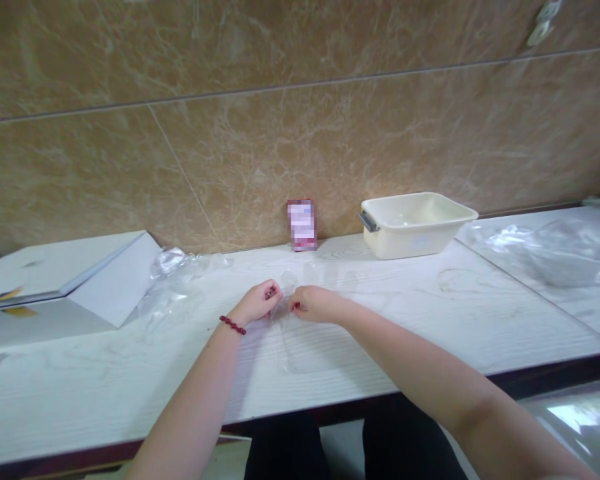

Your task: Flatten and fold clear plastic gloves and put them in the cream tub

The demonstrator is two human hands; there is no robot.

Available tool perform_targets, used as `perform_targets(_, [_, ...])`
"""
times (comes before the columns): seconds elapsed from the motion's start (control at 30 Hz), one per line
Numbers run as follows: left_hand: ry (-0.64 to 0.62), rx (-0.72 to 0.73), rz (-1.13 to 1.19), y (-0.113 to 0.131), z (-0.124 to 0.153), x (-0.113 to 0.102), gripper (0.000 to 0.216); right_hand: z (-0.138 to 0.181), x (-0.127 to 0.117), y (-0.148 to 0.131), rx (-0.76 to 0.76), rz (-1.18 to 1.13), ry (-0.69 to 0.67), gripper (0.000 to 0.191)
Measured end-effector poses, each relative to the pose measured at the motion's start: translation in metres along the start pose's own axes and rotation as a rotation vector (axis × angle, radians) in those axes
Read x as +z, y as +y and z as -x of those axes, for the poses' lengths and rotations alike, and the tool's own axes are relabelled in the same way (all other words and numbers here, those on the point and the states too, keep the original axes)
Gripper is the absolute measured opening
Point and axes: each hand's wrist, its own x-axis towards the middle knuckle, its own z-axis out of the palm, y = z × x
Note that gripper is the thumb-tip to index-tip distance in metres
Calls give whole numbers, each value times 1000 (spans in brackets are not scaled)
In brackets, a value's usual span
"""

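Observation:
My left hand (259, 300), with a dark red bead bracelet (233, 325) at its wrist, is pinched closed over the middle of the table. Facing it, a short gap away, my right hand (317, 305) is curled with its fingertips pinched. Between the two sets of fingers shows a thin clear plastic piece (280, 308), gripped from both sides. Its outline is faint, and I cannot tell its exact kind. More see-through plastic (310, 353) lies flat below my right hand, and rounded clear shapes (330, 273) show just beyond my hands.
A white box (115, 280) stands at the left, with crumpled clear plastic (173, 267) beside it. Against the marbled wall (260, 160) leans a small card (303, 227) with blurred print. A cream tub (415, 237) sits back right; clear plastic bags (575, 250) lie farther right on the white table (130, 380).

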Motion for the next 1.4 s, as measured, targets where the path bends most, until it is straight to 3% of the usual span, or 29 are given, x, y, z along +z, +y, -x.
perform_targets(0.13, [33,18,67,0,-1,4,19,5,7,5,-83,-21,11,18])
perform_targets(0.23, [58,37,101,4,0,8,18,5,7,7,33,-37,167,16])
perform_targets(0.33, [78,85,79,10,2,11,16,4,8,8,121,-94,273,31])
perform_targets(0.43, [72,136,45,15,5,15,15,3,10,9,104,-164,237,43])
perform_targets(0.57, [60,199,-110,21,9,14,18,1,13,12,64,-233,238,46])
perform_targets(0.73, [67,160,-454,21,17,9,29,0,12,18,24,-228,204,22])
perform_targets(0.87, [-4,80,-560,17,19,12,27,1,9,20,-38,-171,206,13])
perform_targets(1.17, [-101,65,-464,28,24,8,20,4,-1,24,-239,-91,33,21])
perform_targets(1.3, [-202,129,-313,18,22,-8,21,5,-3,25,-269,-100,-24,22])
perform_targets(1.4, [-150,192,-345,8,20,-18,28,6,-6,25,-279,-106,-38,21])
